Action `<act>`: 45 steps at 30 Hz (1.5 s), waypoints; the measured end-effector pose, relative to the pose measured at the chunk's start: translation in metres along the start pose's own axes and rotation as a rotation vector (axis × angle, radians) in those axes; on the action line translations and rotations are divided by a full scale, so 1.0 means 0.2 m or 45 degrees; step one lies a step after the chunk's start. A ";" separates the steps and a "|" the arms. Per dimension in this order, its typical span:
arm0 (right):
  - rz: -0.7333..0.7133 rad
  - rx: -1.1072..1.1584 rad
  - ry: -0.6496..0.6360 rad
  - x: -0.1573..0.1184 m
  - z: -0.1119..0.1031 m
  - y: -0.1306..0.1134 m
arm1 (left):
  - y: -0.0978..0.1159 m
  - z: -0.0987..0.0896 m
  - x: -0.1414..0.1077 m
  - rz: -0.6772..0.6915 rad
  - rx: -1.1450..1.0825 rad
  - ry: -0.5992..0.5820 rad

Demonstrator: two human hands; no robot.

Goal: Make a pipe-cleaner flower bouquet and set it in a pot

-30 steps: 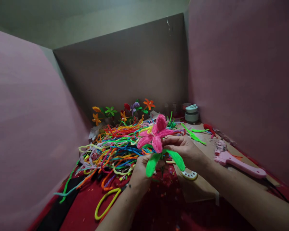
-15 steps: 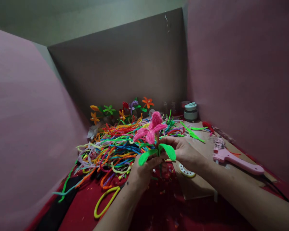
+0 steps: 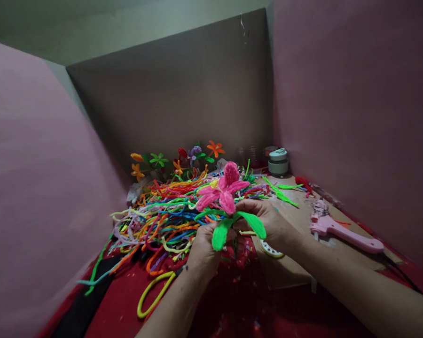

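Note:
A pink fuzzy flower point(image 3: 227, 193) with green leaves point(image 3: 251, 223) stands upright between my hands, in front of a heap of colored pipe cleaners point(image 3: 178, 206). My left hand point(image 3: 205, 244) grips its stem low down, partly hidden behind a drooping leaf. On the other side, my right hand point(image 3: 264, 219) has its fingers closed at the stem just under the petals; the leaves cover some of the fingertips.
Yellow-handled scissors point(image 3: 155, 293) lie by my left forearm. At the right are a pink glue gun point(image 3: 345, 232), a lidded jar point(image 3: 278, 164) and green strips point(image 3: 281, 193) on a brown board point(image 3: 285, 272). Finished flowers point(image 3: 215, 149) stand at the back.
The flower has turned and tipped slightly toward the camera. Its leaves have shifted right, and a further leaf now shows on the left. Both hands keep their hold.

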State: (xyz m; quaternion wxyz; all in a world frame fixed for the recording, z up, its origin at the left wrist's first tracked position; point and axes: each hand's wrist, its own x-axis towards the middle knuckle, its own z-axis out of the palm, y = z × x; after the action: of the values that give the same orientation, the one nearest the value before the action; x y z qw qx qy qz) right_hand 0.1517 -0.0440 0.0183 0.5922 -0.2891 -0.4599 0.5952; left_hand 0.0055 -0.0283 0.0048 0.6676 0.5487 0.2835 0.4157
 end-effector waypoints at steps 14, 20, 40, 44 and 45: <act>-0.063 -0.015 0.090 -0.02 0.03 -0.03 | -0.02 -0.02 0.02 -0.084 -0.126 0.026; -0.077 -0.003 0.062 -0.02 0.04 -0.04 | 0.00 -0.01 0.01 -0.108 -0.119 0.065; -0.287 -0.056 -0.018 -0.03 0.03 0.06 | -0.01 -0.02 0.02 -0.070 -0.029 0.082; -0.269 -0.071 0.026 -0.04 0.04 0.05 | -0.01 -0.02 0.02 -0.078 -0.062 0.051; -0.267 -0.096 0.033 -0.05 0.04 0.04 | -0.01 -0.02 0.02 -0.080 -0.064 0.037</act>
State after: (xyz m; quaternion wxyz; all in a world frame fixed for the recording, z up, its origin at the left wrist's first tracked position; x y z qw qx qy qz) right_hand 0.1414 -0.0535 0.0123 0.6458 -0.2691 -0.5021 0.5084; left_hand 0.0046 -0.0231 0.0021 0.6898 0.5165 0.2995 0.4095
